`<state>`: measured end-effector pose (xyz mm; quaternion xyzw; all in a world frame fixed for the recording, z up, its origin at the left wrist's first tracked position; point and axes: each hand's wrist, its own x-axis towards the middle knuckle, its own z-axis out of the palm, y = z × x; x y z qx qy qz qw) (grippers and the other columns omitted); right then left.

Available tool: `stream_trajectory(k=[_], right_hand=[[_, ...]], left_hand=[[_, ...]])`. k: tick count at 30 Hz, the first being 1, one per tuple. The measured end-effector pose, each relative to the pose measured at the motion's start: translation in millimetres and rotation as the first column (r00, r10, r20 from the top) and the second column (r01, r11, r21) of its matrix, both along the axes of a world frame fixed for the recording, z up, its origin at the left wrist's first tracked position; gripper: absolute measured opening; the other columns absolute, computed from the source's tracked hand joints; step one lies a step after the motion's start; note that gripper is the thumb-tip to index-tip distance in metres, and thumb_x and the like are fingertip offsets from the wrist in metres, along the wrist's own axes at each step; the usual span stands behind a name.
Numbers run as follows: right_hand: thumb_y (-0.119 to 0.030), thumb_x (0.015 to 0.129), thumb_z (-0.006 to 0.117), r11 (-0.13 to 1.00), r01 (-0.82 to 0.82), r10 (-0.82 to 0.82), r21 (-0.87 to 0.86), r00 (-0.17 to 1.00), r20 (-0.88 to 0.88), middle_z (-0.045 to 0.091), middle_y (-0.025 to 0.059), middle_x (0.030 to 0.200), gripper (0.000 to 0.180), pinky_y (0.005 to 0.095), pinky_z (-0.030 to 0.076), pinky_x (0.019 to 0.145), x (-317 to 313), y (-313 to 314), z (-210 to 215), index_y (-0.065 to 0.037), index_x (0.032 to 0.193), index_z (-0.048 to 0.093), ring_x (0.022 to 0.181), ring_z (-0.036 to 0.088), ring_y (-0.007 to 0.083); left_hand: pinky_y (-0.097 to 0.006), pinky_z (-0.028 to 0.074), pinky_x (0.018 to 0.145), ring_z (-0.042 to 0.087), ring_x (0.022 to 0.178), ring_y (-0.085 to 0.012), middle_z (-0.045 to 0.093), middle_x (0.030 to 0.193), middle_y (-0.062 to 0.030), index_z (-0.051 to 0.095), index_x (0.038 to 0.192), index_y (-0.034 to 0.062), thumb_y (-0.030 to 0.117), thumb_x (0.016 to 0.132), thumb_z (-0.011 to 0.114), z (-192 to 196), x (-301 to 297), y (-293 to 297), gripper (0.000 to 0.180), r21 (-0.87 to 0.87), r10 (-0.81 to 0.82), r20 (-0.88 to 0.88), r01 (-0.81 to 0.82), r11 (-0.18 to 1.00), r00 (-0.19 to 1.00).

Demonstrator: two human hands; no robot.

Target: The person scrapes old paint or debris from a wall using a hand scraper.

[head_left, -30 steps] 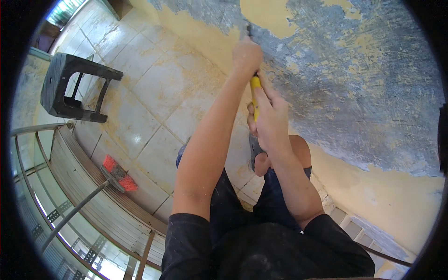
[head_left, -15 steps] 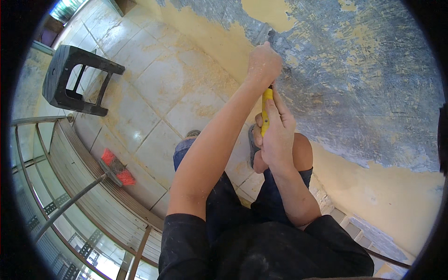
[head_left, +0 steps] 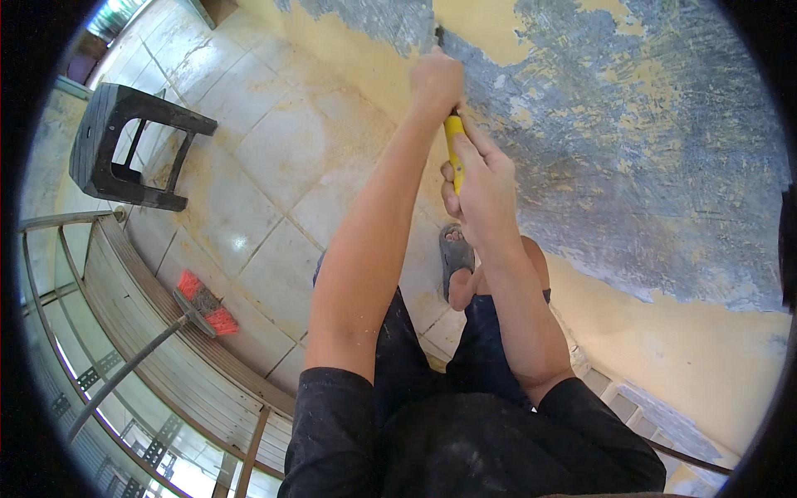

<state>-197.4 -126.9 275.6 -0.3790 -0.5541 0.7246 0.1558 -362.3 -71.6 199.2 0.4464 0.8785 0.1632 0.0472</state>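
Stool (head_left: 124, 145) of dark plastic stands at about ten o'clock on the pale tiled floor (head_left: 274, 158), well apart from the person. Below it, near eight o'clock, a broom (head_left: 203, 303) with red bristles rests its head on the tiles beside a metal railing (head_left: 108, 274), its long handle running down toward seven o'clock. At centre, the left hand (head_left: 436, 81) is clenched high up at twelve o'clock around the upper part of a scraper (head_left: 453, 145) with a yellow handle, the fist pressed close to the wall (head_left: 631, 149). A dark tip of the tool shows just above the fist, touching the wall; the blade itself is too small to make out. Just below, toward one o'clock of centre, the right hand (head_left: 481, 187) grasps the lower part of the yellow handle, fingers wrapped around it. Under both hands a foot in a grey sandal (head_left: 455, 253) stands on the tiles. To the right, from one to four o'clock, the wall shows bare grey patches where yellow paint is scraped off.
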Motion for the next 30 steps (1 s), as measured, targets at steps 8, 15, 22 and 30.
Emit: stream_trajectory(k=[8, 15, 22, 30], right_hand=[[-0.023, 0.103, 0.042, 0.987, 0.14, -0.139, 0.079, 0.99, -0.025, 0.041, -0.0017, 0.059, 0.046, 0.0216, 0.028, 0.036, 54, -34, 0, -0.007, 0.146, 0.038, 0.039, 0.034, 0.0052], [-0.025, 0.104, 0.04, 0.991, 0.134, -0.134, 0.021, 0.991, -0.019, 0.042, -0.0005, 0.063, 0.048, 0.0208, 0.031, 0.036, 73, -33, 2, -0.008, 0.149, 0.033, 0.042, 0.033, 0.0052], [-0.024, 0.103, 0.042, 0.99, 0.136, -0.135, 0.031, 0.99, -0.043, 0.04, -0.0021, 0.058, 0.048, 0.0216, 0.031, 0.035, 66, -39, -1, -0.011, 0.149, 0.034, 0.039, 0.034, 0.0051], [-0.019, 0.099, 0.05, 0.998, 0.051, -0.05, -0.04, 0.998, 0.022, 0.05, 0.0024, 0.069, 0.043, 0.0189, 0.031, 0.035, 20, 15, 8, -0.007, 0.14, 0.048, 0.043, 0.04, 0.0051]], left_hand=[[-0.043, 0.055, 0.071, 0.068, 0.086, -0.0348, 0.066, 0.091, -0.0234, 0.059, 0.1, -0.0037, 0.014, 0.093, 0.043, 15, 78, -3, 0.025, 0.361, 0.118, 0.316, -0.234, 0.903, 0.942], [-0.041, 0.054, 0.078, 0.066, 0.09, -0.0383, 0.066, 0.09, -0.0261, 0.062, 0.096, -0.0105, 0.007, 0.087, 0.05, 29, 96, -9, 0.023, 0.368, 0.052, 0.461, -0.244, 0.897, 0.886], [-0.044, 0.054, 0.073, 0.068, 0.084, -0.0365, 0.066, 0.089, -0.0276, 0.063, 0.093, -0.006, 0.024, 0.099, 0.034, 28, 89, -10, 0.043, 0.265, 0.087, 0.662, -0.341, 0.902, 0.745], [-0.036, 0.057, 0.071, 0.067, 0.093, -0.0283, 0.063, 0.111, -0.0173, 0.074, 0.098, 0.0046, 0.016, 0.078, 0.07, 8, 19, 9, 0.023, -0.014, 0.127, 0.088, -0.126, 0.992, 0.988]])
